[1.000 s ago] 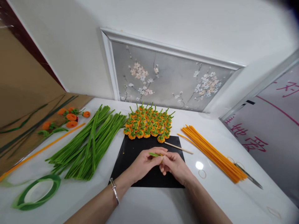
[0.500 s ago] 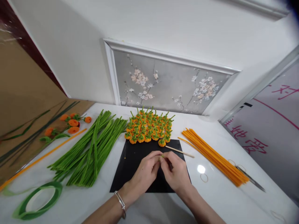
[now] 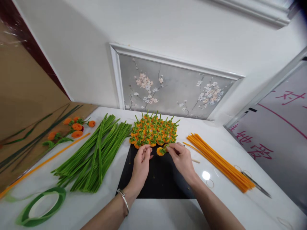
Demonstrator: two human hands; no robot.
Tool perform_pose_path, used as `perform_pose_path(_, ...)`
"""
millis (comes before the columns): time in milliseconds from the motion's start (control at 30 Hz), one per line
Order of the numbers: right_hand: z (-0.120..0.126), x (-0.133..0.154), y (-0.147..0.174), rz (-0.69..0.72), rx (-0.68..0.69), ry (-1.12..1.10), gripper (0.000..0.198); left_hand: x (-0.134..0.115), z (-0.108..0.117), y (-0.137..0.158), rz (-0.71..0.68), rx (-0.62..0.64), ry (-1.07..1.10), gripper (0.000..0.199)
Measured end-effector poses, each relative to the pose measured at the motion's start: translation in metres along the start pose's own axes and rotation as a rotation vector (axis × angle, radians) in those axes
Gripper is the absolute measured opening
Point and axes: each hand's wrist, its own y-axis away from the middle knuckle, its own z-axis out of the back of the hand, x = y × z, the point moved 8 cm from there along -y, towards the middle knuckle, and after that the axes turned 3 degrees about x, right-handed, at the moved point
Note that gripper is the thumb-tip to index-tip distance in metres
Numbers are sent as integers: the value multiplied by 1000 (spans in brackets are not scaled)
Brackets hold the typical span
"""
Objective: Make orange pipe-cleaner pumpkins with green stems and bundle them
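Over the black mat, my right hand pinches the green stem of a small orange pipe-cleaner flower between thumb and fingers. The flower is tilted, its orange head toward the left. My left hand is just left of it, fingers loosely curled and apart, with nothing visible in them. Behind both hands stands a dense group of similar orange flowers with green stems pointing up. A thin wooden stick lies partly hidden behind my right hand.
Green pipe cleaners lie in a pile on the left, near a roll of green tape. On the right are orange pipe cleaners, with scissors partly beneath them. Orange flowers lie far left. A framed floral panel borders the back.
My hands have moved apart from their shared pinch. My right hand has reached forward and taken hold of the single flower at the mat's back edge. My left hand has shifted left and forward.
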Motion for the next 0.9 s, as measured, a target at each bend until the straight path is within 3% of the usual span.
perform_pose_path(433, -29, -13, -14, 31, 12, 212, 26, -3, -10, 8, -25, 124, -155, 31)
perform_pose_path(667, -7, -11, -1, 18, -10, 198, 27, -5, -11, 13, -89, 132, -246, 33)
perform_pose_path(900, 4, -5, 45, 0, 40, 73, 25, -8, -14, 16, -131, 138, -331, 33)
